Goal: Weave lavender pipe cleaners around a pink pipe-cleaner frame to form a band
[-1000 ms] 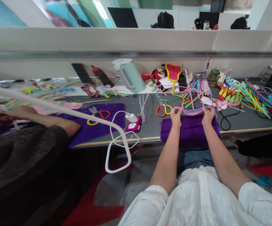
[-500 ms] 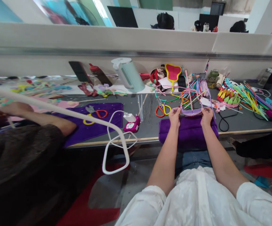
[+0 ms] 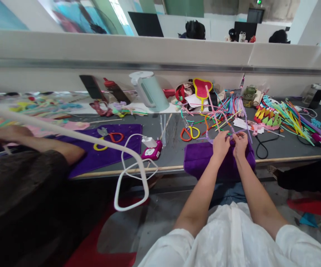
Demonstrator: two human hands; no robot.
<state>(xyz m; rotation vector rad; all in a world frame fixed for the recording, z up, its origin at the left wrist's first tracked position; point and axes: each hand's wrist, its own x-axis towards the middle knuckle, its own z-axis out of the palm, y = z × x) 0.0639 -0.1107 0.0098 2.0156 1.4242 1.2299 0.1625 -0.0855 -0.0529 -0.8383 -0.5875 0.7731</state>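
Loop of pipe cleaners [image 3: 206, 120] is held at the table edge, just beyond and partly above the rolled purple cloth [image 3: 193, 157]. Its near side is pinched in the fingertips of the left hand [image 3: 221, 144] and, close beside, of the right hand [image 3: 240, 142]; the exact pinch points are hidden by the fingers. Whether the loop is propped on the table [image 3: 174, 152] cannot be told. A pink stick [image 3: 212, 105] is seen rising at a tilt across it. Orange-and-yellow scissors [image 3: 189, 128] are laid left of the loop, kettle [image 3: 156, 92] is stood further left, and a bundle of coloured pipe cleaners [image 3: 299, 115] is spread to the right. At far left, a co-worker's arm [image 3: 46, 144] is rested over purple fabric [image 3: 129, 137].
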